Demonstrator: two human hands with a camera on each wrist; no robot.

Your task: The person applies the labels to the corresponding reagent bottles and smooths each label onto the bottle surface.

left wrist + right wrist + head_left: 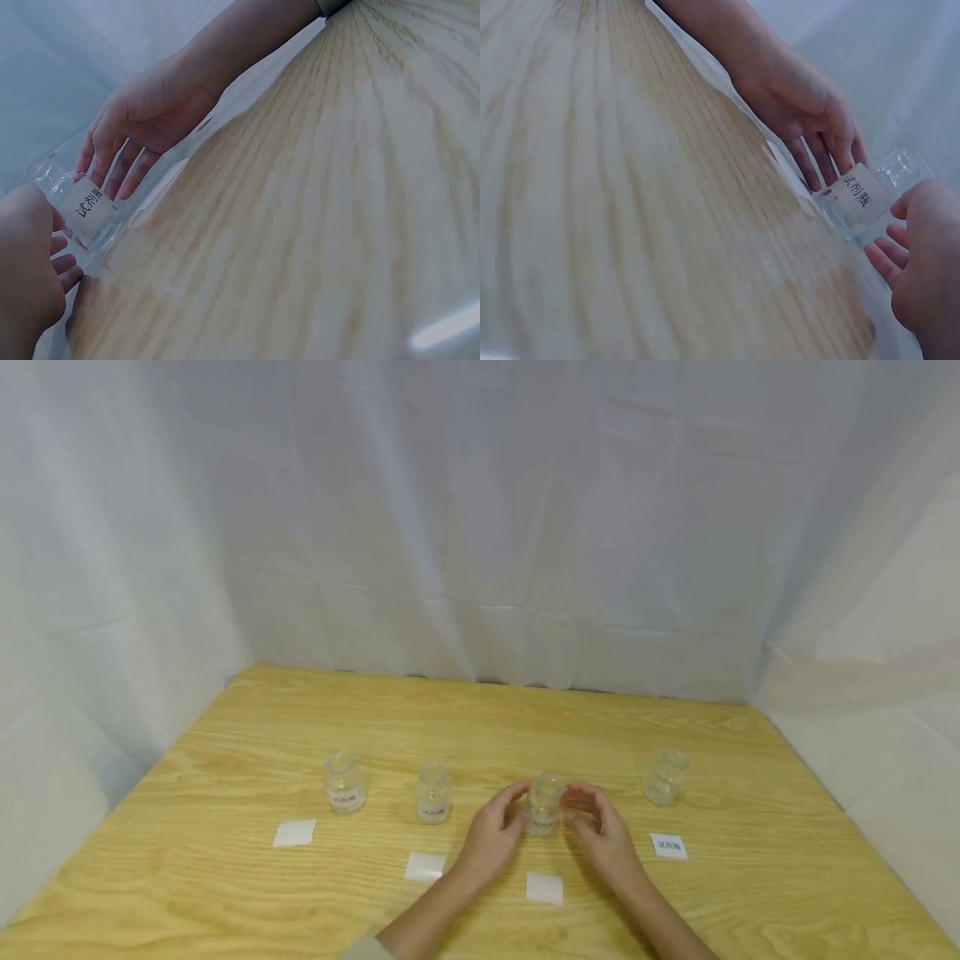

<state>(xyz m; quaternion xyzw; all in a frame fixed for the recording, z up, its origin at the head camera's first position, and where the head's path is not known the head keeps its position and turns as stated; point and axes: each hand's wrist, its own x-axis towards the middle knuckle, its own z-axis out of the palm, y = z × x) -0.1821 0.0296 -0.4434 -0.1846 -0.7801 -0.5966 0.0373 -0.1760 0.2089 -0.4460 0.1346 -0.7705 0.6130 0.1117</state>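
Observation:
A small clear glass bottle (545, 802) stands upright on the wooden table, with a white label (859, 193) of black characters facing the person. On its left side is my left hand (489, 833), fingers and thumb loosely curved beside the glass. From the other side my right hand (604, 837) flanks it in the same way. In the left wrist view, the right hand's extended fingers lie right at the label's edge. The right wrist view has the left hand's fingertips at the label's opposite edge. Neither hand is wrapped round the bottle.
Two labelled bottles, one far left (345, 783) and one nearer (432, 795), stand left of the hands. An unlabelled bottle (666, 777) is at right, behind a printed label (669, 846). Blank white slips (294, 832) lie in front of the other bottles. White curtains (487, 527) enclose the table.

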